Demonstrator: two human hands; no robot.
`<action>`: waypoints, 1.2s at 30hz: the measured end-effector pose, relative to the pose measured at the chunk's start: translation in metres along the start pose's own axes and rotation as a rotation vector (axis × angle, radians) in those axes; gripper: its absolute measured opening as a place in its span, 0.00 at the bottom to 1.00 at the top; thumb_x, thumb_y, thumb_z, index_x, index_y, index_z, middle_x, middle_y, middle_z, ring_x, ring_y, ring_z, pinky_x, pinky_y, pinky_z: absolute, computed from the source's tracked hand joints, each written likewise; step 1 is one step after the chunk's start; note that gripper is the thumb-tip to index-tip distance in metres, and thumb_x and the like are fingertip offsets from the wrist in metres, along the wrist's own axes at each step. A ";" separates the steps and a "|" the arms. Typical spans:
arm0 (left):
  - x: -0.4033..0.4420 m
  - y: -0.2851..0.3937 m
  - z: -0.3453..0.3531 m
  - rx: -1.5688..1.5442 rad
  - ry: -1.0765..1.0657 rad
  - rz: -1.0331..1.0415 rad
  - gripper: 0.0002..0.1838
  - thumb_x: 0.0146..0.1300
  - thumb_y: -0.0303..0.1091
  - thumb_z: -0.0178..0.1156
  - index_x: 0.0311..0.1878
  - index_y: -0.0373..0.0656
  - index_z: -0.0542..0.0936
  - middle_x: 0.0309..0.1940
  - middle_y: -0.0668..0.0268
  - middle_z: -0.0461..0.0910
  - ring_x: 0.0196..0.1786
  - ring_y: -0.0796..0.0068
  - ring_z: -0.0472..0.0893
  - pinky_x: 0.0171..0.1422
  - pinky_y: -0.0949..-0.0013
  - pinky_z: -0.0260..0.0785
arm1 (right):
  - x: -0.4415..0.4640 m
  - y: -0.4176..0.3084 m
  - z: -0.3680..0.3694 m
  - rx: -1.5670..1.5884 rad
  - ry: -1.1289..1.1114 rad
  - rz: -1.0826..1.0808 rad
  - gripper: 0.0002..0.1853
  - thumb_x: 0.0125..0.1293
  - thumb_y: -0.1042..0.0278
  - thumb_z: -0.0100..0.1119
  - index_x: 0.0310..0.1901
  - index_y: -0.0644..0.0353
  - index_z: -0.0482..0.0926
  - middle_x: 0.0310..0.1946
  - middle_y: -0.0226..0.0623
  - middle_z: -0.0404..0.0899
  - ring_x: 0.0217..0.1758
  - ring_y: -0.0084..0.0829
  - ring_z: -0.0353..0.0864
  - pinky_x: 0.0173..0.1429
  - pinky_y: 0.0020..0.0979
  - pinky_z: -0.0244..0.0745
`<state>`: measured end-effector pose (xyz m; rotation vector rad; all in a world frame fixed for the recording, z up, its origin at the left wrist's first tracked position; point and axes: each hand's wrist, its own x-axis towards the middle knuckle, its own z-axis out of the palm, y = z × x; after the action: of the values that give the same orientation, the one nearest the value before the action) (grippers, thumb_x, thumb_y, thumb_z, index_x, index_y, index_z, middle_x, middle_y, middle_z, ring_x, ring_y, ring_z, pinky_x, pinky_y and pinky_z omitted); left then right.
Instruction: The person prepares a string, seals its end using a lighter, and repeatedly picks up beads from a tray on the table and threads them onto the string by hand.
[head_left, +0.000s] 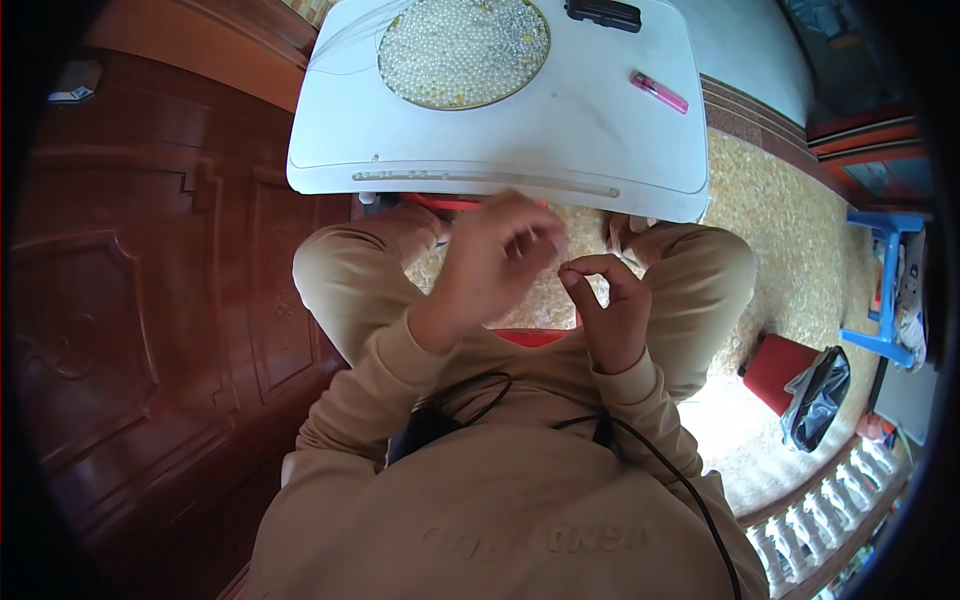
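Above my lap, my right hand (612,305) is closed in a pinch, thumb tip against index fingertip. What lies between them is too small to make out. My left hand (490,258) is slightly higher and to the left, its fingers curled in toward the thumb and blurred by motion. Anything it holds cannot be seen. Both hands are just in front of the near edge of a white table (590,140). On that table sits a round tray of pearl-white beads (460,50), with some thin threads (345,45) to its left.
A pink lighter (659,92) and a black object (604,13) lie at the table's right. A few loose beads (415,175) are in the front groove. At right are a blue plastic stool (885,285), a bag-lined bin (815,400) and a white balustrade (825,515). Brown wooden panelling (130,300) stands left.
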<state>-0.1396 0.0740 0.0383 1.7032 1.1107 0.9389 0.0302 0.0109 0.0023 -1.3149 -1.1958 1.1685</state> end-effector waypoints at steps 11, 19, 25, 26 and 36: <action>0.100 -0.076 -0.109 0.665 0.262 -0.210 0.06 0.61 0.28 0.64 0.38 0.37 0.85 0.28 0.63 0.84 0.31 0.67 0.80 0.40 0.67 0.73 | -0.001 -0.001 -0.002 -0.029 0.087 -0.183 0.06 0.60 0.82 0.67 0.39 0.64 0.84 0.38 0.36 0.85 0.40 0.30 0.81 0.49 0.27 0.75; 0.116 -0.101 -0.097 0.847 0.253 -0.219 0.06 0.62 0.29 0.62 0.34 0.37 0.84 0.29 0.59 0.84 0.32 0.59 0.81 0.41 0.61 0.73 | -0.003 -0.003 0.000 -0.033 0.071 -0.129 0.07 0.60 0.82 0.67 0.40 0.63 0.84 0.37 0.35 0.85 0.39 0.29 0.81 0.48 0.26 0.75; 0.119 -0.115 -0.102 0.876 0.241 -0.167 0.06 0.62 0.30 0.63 0.36 0.37 0.83 0.30 0.58 0.85 0.32 0.56 0.81 0.42 0.59 0.73 | -0.004 -0.001 0.000 -0.043 0.081 -0.092 0.06 0.61 0.81 0.67 0.40 0.63 0.84 0.38 0.35 0.85 0.40 0.28 0.81 0.48 0.26 0.75; 0.119 -0.111 -0.102 0.875 0.241 -0.169 0.06 0.62 0.30 0.63 0.36 0.37 0.83 0.30 0.58 0.85 0.32 0.56 0.81 0.42 0.59 0.73 | -0.003 -0.001 0.001 -0.044 0.080 -0.091 0.06 0.61 0.81 0.67 0.40 0.63 0.84 0.38 0.35 0.85 0.40 0.28 0.81 0.48 0.26 0.75; 0.055 -0.027 -0.055 -0.192 0.280 -0.207 0.05 0.67 0.24 0.59 0.40 0.36 0.83 0.29 0.62 0.83 0.25 0.77 0.77 0.31 0.75 0.72 | -0.005 -0.009 0.002 0.016 0.067 -0.029 0.05 0.63 0.80 0.66 0.40 0.65 0.85 0.36 0.34 0.86 0.38 0.26 0.81 0.48 0.24 0.75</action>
<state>-0.1796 0.1458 0.0389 1.3014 1.3054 1.1346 0.0269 0.0060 0.0111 -1.3100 -1.1517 1.1029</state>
